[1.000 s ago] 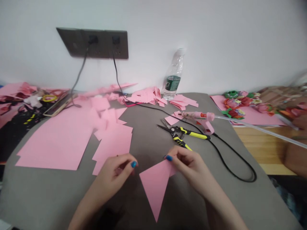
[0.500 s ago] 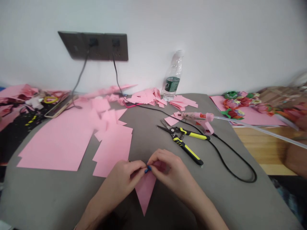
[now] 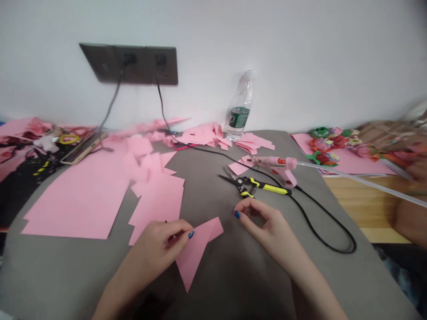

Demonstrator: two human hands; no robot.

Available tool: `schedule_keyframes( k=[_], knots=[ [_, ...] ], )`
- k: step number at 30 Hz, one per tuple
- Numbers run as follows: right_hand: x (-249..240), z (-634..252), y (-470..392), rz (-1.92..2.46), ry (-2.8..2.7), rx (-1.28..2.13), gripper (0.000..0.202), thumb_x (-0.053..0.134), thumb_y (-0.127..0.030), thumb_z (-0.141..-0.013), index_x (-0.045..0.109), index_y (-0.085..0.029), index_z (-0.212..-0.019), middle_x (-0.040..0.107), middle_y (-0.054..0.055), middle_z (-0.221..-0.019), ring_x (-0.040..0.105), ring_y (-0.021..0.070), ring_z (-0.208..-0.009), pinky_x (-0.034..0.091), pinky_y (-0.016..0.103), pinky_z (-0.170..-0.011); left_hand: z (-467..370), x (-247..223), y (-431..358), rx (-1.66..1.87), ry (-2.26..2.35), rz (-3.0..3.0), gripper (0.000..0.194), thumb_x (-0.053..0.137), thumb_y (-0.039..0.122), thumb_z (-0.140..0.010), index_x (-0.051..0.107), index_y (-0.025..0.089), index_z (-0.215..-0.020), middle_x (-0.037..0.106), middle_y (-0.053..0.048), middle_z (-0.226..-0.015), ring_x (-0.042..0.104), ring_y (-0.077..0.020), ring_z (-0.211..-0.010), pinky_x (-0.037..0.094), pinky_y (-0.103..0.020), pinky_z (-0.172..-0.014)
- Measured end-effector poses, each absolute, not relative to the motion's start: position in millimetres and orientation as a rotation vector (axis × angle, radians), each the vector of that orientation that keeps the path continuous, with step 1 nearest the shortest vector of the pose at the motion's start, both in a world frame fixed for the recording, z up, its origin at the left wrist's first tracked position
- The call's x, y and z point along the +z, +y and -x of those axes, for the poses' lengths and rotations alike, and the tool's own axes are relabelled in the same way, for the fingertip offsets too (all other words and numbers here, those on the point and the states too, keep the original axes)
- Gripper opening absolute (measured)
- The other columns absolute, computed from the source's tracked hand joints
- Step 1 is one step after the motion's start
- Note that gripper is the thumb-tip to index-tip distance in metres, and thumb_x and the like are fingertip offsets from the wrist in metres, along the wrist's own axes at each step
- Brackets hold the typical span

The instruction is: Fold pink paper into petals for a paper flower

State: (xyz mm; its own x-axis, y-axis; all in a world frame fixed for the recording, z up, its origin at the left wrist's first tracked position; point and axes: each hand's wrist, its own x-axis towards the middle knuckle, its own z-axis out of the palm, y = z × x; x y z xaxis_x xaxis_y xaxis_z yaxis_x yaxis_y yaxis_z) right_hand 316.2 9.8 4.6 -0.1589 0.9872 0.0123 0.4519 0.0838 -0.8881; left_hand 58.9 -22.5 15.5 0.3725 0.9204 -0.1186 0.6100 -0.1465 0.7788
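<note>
My left hand [image 3: 163, 244] pinches a folded piece of pink paper [image 3: 195, 246] between thumb and fingers, near its upper left edge. The paper's long point hangs down toward me, and a short strip sticks out at its upper right. To the right of the paper and apart from it, my right hand [image 3: 260, 222] is raised with curled fingers, thumb and index tips together. Nothing shows between those tips. Wire pliers [image 3: 247, 184] with yellow and black handles lie just beyond my right hand, which partly covers one handle.
Pink sheets [image 3: 80, 200] spread over the left of the grey table [image 3: 60, 275]. Behind the pliers lies a pink glue gun [image 3: 276, 164] with a black cord. A water bottle [image 3: 238, 118] leans at the wall. Paper flowers [image 3: 325, 144] and another person's arm [image 3: 412, 218] are at right.
My right hand has let go of the pink paper and moved right and slightly up. My left hand has shifted a little left, the paper with it.
</note>
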Motion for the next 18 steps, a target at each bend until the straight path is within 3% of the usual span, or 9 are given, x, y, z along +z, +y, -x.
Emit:
schedule_keyframes(
  k=[3, 7, 11, 18],
  knots=[
    [8, -301, 2, 1.284, -1.652, 1.22, 0.015, 0.059, -0.024, -0.087, 0.067, -0.022, -0.1, 0.069, 0.003, -0.088, 0.062, 0.0199, -0.08, 0.048, 0.031, -0.075, -65, 14, -22, 0.546, 1.305, -1.8, 0.022, 0.048, 0.02, -0.092, 0.066, 0.02, -0.081, 0.06, 0.004, -0.066, 0.053, -0.0113, -0.059, 0.035, -0.021, -0.055],
    [9, -274, -9, 1.196, -1.632, 1.407, 0.016, 0.058, -0.023, -0.088, 0.063, -0.019, -0.074, 0.061, -0.001, -0.068, 0.056, 0.0152, -0.065, 0.044, 0.025, -0.062, -76, 13, -24, 0.544, 1.23, -1.769, 0.02, 0.046, 0.017, -0.089, 0.055, 0.02, -0.072, 0.049, 0.006, -0.062, 0.046, -0.0099, -0.057, 0.031, -0.022, -0.054],
    [9, -268, -11, 1.154, -1.659, 1.435, 0.017, 0.058, -0.02, -0.087, 0.06, -0.018, -0.07, 0.058, -0.002, -0.066, 0.053, 0.0138, -0.064, 0.041, 0.024, -0.061, -80, 11, -25, 0.513, 1.223, -1.8, 0.025, 0.045, 0.014, -0.084, 0.032, 0.021, -0.062, 0.027, 0.008, -0.057, 0.031, -0.009, -0.051, 0.022, -0.024, -0.05],
    [14, -295, -3, 1.191, -1.614, 1.388, 0.023, 0.058, -0.03, -0.092, 0.062, -0.019, -0.072, 0.059, 0.001, -0.069, 0.054, 0.0156, -0.066, 0.042, 0.025, -0.061, -65, 10, -23, 0.554, 1.227, -1.87, 0.022, 0.041, 0.011, -0.073, 0.027, 0.022, -0.061, 0.025, 0.007, -0.056, 0.028, -0.0091, -0.05, 0.022, -0.024, -0.05]
  ],
)
